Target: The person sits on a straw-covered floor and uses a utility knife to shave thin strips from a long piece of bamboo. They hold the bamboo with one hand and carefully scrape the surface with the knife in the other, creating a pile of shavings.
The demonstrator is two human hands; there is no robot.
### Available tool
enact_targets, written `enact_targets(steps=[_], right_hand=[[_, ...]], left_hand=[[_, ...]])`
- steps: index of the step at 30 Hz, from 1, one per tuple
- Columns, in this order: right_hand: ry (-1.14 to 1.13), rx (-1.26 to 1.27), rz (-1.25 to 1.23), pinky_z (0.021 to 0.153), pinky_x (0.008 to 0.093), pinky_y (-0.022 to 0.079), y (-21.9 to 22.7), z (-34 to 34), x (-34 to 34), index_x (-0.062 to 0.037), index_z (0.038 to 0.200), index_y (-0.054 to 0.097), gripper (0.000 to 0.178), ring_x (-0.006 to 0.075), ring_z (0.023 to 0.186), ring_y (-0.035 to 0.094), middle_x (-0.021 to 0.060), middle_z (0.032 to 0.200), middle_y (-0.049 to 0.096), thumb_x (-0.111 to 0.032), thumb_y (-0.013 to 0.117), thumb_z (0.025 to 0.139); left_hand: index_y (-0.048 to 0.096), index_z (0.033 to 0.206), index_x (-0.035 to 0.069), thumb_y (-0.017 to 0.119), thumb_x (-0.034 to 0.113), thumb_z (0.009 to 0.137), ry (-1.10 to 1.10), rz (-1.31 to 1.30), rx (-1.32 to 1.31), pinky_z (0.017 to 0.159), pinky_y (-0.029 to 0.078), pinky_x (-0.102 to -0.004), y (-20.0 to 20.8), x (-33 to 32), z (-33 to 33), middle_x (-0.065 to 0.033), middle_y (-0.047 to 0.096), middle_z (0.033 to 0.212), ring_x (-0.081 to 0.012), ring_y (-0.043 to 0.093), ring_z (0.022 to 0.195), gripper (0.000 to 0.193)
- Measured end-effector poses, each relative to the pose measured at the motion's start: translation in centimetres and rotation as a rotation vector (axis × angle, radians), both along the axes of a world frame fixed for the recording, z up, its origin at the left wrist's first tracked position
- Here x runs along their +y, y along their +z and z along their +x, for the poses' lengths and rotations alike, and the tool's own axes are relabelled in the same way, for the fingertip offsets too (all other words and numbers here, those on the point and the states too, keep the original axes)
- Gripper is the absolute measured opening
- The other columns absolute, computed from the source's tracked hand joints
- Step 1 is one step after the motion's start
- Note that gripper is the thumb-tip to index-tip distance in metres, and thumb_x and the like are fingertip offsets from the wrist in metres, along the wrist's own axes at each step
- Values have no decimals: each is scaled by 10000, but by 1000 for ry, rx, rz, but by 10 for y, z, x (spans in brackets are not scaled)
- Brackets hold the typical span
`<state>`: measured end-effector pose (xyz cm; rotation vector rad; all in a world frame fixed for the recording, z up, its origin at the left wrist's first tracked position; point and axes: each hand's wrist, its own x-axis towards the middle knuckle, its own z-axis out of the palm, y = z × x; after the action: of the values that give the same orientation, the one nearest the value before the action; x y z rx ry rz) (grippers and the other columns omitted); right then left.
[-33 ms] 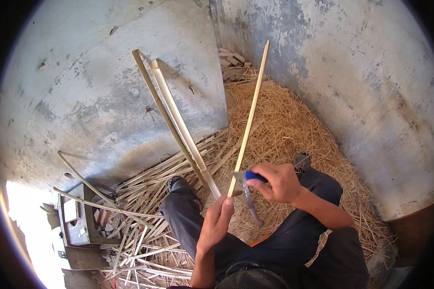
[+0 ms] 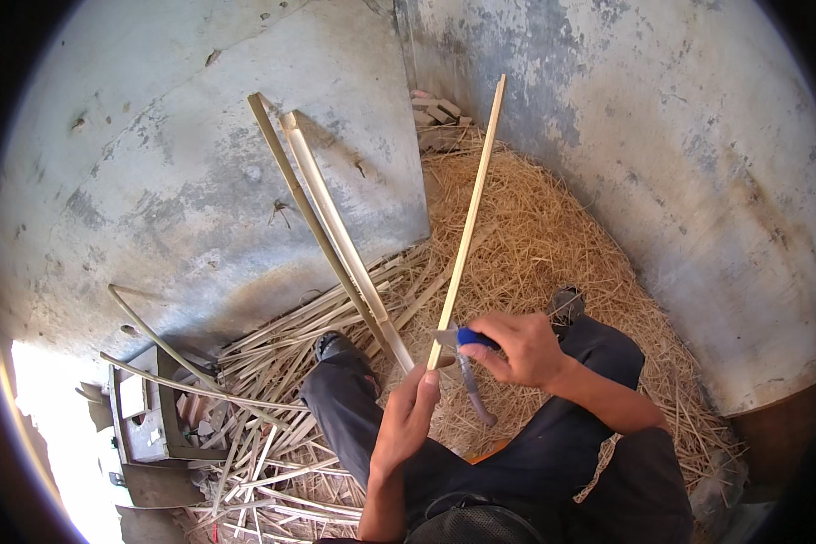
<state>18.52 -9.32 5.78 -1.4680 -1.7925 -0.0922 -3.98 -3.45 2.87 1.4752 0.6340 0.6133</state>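
A long pale bamboo strip (image 2: 473, 204) rises from my left hand (image 2: 408, 412) toward the far wall. The thumb and fingers of that hand are closed round its near end. My right hand (image 2: 523, 349) grips the blue handle of a knife (image 2: 476, 338). Its short metal blade lies against the strip just above my left thumb. Below the blade, a grey curved tool or handle (image 2: 471, 390) shows partly between my knees; its kind is unclear. Beyond my left hand, a split bamboo half (image 2: 335, 222) and a darker bamboo length (image 2: 308, 208) lean against the wall.
Dry shavings (image 2: 544, 218) are heaped ahead and to the right. Many loose bamboo strips (image 2: 272, 363) cover the floor at left, beside a wooden box (image 2: 154, 408). Bricks (image 2: 440, 113) lie in the corner between a pale wall panel (image 2: 199, 163) and a curved wall (image 2: 680, 181).
My right hand and the knife have slid slightly nearer along the strip, toward my left thumb. The strip's far end has tilted very slightly to the left. My left hand stays in place.
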Motion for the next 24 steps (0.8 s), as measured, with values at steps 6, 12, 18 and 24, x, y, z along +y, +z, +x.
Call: enact_targets(steps=[6,12,18,24], right_hand=[[11,-5,-45,526,388,535,-5,-9,-1,-111,1038,704,268,268,614,695,71,804,679,-367,756,981],[49,32,-54,514,393,529,-3,-8,2,-107,1066,722,285,280,616,700,78,792,683,-380,743,987],[26,1,-98,505,396,526,-6,-5,4,-115,1069,736,291,280,603,700,69,785,687,-394,737,988],[-33,-44,-29,494,334,512,-3,1,12,-111,1008,760,286,212,567,677,33,772,714,-375,820,916]], left_hand=[[633,1338,-14,477,255,1157,96,140,163,678,453,-377,1,1,6,-75,543,764,-183,524,707,360],[631,1155,-27,473,267,1154,123,281,276,662,467,-489,17,1,17,-247,610,756,-442,605,688,334],[625,1115,-18,465,282,1154,169,293,325,660,452,-542,14,-1,20,-283,627,770,-505,629,725,342],[598,1048,-25,448,285,1155,198,345,329,628,419,-546,10,-3,17,-270,559,705,-495,564,664,361]])
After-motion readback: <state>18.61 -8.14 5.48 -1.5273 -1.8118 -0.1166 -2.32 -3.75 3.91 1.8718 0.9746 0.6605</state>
